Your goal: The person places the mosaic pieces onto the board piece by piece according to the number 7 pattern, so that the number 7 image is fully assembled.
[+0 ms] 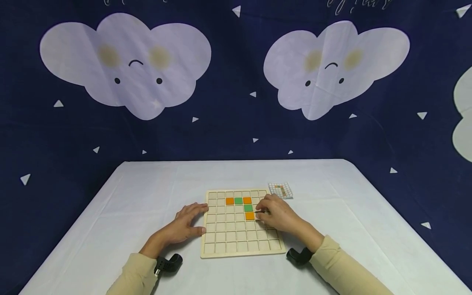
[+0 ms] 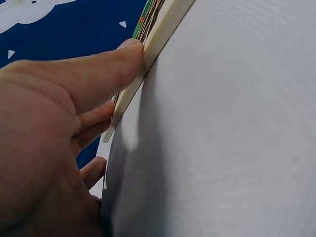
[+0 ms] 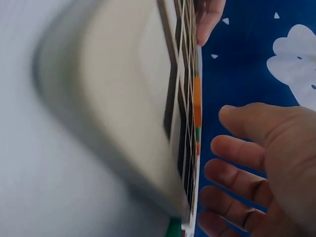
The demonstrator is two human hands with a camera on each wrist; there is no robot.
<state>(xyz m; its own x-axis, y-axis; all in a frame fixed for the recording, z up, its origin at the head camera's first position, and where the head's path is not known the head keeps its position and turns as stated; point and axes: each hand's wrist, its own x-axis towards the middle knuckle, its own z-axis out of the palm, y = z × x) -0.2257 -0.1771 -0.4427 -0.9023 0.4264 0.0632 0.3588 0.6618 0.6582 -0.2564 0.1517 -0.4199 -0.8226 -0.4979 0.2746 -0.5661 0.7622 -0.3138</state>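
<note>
A square wooden grid board (image 1: 231, 236) lies flat on the white table. Set into its cells are orange and green square tiles: an orange tile (image 1: 230, 201), a green tile (image 1: 238, 200) and another orange tile (image 1: 247, 200) in a row, then a green tile (image 1: 248, 208) and an orange tile (image 1: 250, 216) running down. My left hand (image 1: 186, 224) touches the board's left edge with thumb and fingertips, fingers extended. Over the board's right part hovers my right hand (image 1: 277, 214), beside the lowest orange tile. In the right wrist view its loosely bent fingers (image 3: 237, 150) hold nothing.
A small pattern card (image 1: 281, 190) with a printed grid lies past the board's top right corner. Black wrist cameras (image 1: 170, 263) sit at both wrists, close above the table (image 1: 332, 192). Behind the table hangs a dark blue cloth (image 1: 236, 135) with clouds.
</note>
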